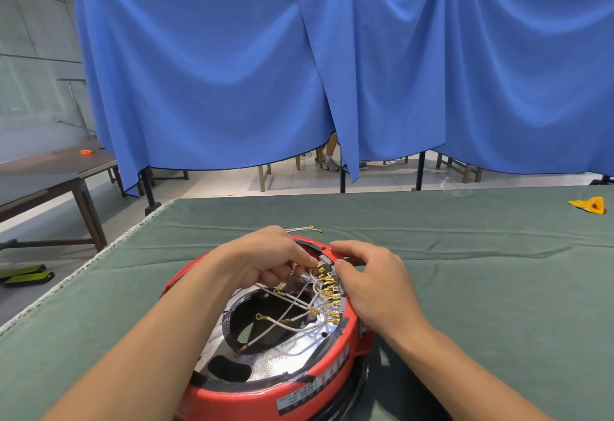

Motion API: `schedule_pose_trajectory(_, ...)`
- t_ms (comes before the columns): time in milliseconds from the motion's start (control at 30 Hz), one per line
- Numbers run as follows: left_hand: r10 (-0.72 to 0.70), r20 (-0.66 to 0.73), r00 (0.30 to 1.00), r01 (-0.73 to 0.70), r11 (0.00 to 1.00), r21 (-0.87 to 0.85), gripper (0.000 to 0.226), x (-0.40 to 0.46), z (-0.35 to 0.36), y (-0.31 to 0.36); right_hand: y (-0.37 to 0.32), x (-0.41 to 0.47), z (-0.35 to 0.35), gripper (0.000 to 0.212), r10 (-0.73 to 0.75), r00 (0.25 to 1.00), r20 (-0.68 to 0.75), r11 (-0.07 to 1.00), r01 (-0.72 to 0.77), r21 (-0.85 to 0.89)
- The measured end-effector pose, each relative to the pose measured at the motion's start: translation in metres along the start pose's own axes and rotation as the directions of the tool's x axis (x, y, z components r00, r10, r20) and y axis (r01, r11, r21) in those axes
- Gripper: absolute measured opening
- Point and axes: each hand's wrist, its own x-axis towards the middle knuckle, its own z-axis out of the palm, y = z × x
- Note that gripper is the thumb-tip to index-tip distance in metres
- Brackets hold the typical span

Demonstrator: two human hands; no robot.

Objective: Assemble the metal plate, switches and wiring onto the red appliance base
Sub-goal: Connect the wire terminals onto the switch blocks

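The red appliance base (335, 354) lies upside down on the green table cloth at the near centre. A shiny metal plate (279, 362) sits inside it. White wires (292, 321) with gold terminals cross the opening and run to a row of switch terminals (327, 289) along the right inner rim. My left hand (265, 259) pinches a white wire with its gold connector at the far end of that row. My right hand (375, 282) holds the base's right rim, its fingers curled beside the switches.
A loose white wire (304, 229) lies on the cloth just beyond the base. A yellow-orange scrap (589, 205) sits at the far right of the table (465, 238). Blue curtains (332, 65) hang behind; brown tables (50, 168) stand at left.
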Motion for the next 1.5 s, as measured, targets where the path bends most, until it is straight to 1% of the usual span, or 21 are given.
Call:
schedule_pose_trajectory(167,0.01,-0.046,0.999,-0.011,0.999,-0.032,0.009,-0.002,0.007,0.004,-0.002,-0.002,-0.002,0.03,-0.031,0.999,-0.011,0.999,0.031,-0.029)
schedule_pose_trajectory(367,0.024,-0.157,0.987,-0.028,0.999,-0.017,0.011,-0.003,0.016,0.005,-0.002,-0.002,-0.003,0.025,-0.041,0.999,-0.025,0.998,0.04,-0.05)
schedule_pose_trajectory(433,0.06,-0.234,0.97,-0.047,0.997,0.061,0.014,-0.004,0.019,0.006,0.0,-0.001,-0.001,0.025,-0.029,0.999,-0.031,0.999,0.028,-0.03)
schedule_pose_trajectory(467,0.104,-0.283,0.953,-0.07,0.989,0.13,0.014,-0.006,0.02,0.007,0.001,-0.001,0.0,0.025,-0.02,0.999,-0.032,1.0,0.019,-0.017)
schedule_pose_trajectory(500,0.168,-0.334,0.927,-0.099,0.971,0.216,0.014,-0.008,0.022,0.007,0.002,-0.001,0.0,0.024,-0.009,0.999,-0.031,1.0,0.009,0.0)
schedule_pose_trajectory(567,0.319,-0.404,0.857,-0.142,0.901,0.41,0.016,-0.014,0.025,0.009,0.003,-0.001,0.002,0.023,0.011,1.0,-0.027,0.999,-0.01,0.032)
schedule_pose_trajectory(600,0.375,-0.407,0.833,-0.149,0.86,0.488,0.018,-0.019,0.026,0.011,0.003,-0.001,0.002,0.023,0.019,1.0,-0.025,0.999,-0.018,0.041)
schedule_pose_trajectory(633,0.415,-0.385,0.824,-0.161,0.825,0.542,0.018,-0.026,0.027,0.013,0.003,0.0,0.001,0.023,0.024,0.999,-0.026,0.999,-0.023,0.048)
schedule_pose_trajectory(733,0.481,-0.277,0.832,-0.175,0.701,0.691,0.014,-0.041,0.032,0.015,0.004,0.001,-0.001,0.023,0.028,0.999,-0.024,0.997,-0.027,0.066)
schedule_pose_trajectory(767,0.497,-0.254,0.83,-0.169,0.657,0.735,0.013,-0.043,0.034,0.013,0.004,0.001,0.0,0.023,0.029,0.999,-0.022,0.997,-0.027,0.07)
schedule_pose_trajectory(800,0.508,-0.239,0.827,-0.171,0.633,0.755,0.011,-0.044,0.036,0.01,0.004,-0.001,0.001,0.023,0.031,0.999,-0.019,0.997,-0.029,0.074)
schedule_pose_trajectory(900,0.517,-0.231,0.824,-0.184,0.631,0.754,0.006,-0.042,0.036,-0.001,0.002,-0.004,0.005,0.022,0.039,0.999,-0.012,0.995,-0.038,0.092)
schedule_pose_trajectory(1000,0.526,-0.227,0.82,-0.201,0.635,0.746,0.005,-0.039,0.032,-0.005,-0.001,-0.002,0.005,0.021,0.05,0.999,-0.011,0.992,-0.048,0.12)
schedule_pose_trajectory(1133,0.534,-0.221,0.816,-0.225,0.646,0.729,0.004,-0.037,0.032,-0.004,0.001,0.0,0.001,0.02,0.05,0.998,-0.026,0.992,-0.046,0.117)
schedule_pose_trajectory(1300,0.529,-0.259,0.808,-0.201,0.661,0.723,0.006,-0.038,0.027,-0.008,0.0,-0.001,0.002,0.02,0.047,0.999,-0.017,0.993,-0.045,0.109)
schedule_pose_trajectory(1500,0.52,-0.255,0.815,-0.189,0.655,0.732,0.007,-0.038,0.024,-0.006,0.0,-0.002,0.001,0.02,0.059,0.998,-0.009,0.991,-0.058,0.12)
